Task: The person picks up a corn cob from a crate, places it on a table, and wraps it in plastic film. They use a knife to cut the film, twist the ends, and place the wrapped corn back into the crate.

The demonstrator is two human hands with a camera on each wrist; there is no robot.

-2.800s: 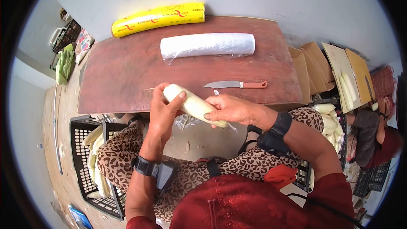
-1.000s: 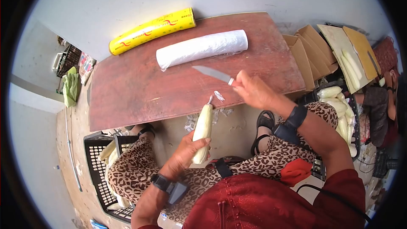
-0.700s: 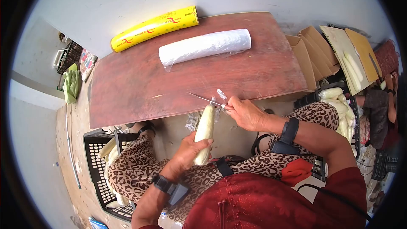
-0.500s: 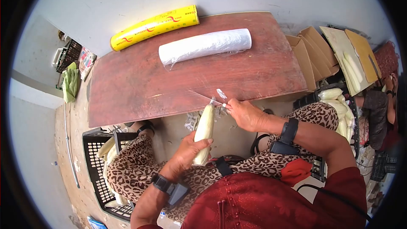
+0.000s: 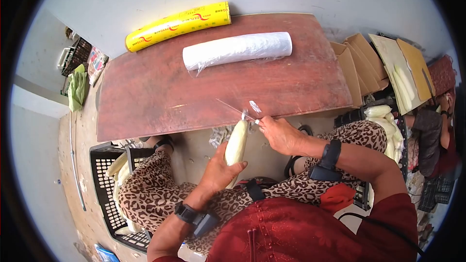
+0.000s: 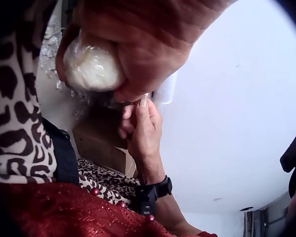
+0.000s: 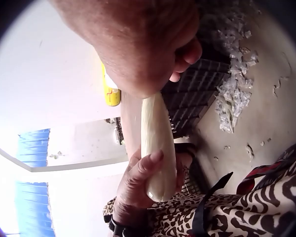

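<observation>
In the head view a pale, film-wrapped vegetable (image 5: 236, 146) stands tilted up from the left hand (image 5: 219, 171), whose fingers and thumb wrap its lower part. Its twisted film tip meets the knife blade (image 5: 232, 108) at the table's front edge. The right hand (image 5: 281, 135) grips the knife's handle, mostly hidden by the fingers. In the left wrist view the rounded wrapped end of the vegetable (image 6: 93, 69) shows beside the left palm. The right wrist view shows the left thumb lying along the vegetable (image 7: 159, 143); the knife is hidden there.
On the red-brown table (image 5: 145, 92) lie a white film roll (image 5: 238, 50), a yellow tube (image 5: 179, 25) and a film scrap (image 5: 255, 106). Black crates of pale vegetables stand left (image 5: 104, 189) and right (image 5: 404, 145). Cardboard (image 5: 364, 63) is at the right; another person's arm shows beyond.
Earlier both hands held the vegetable and the knife lay on the table. The right hand took up the knife and brought it down to the film tip; the left hand now holds the vegetable alone.
</observation>
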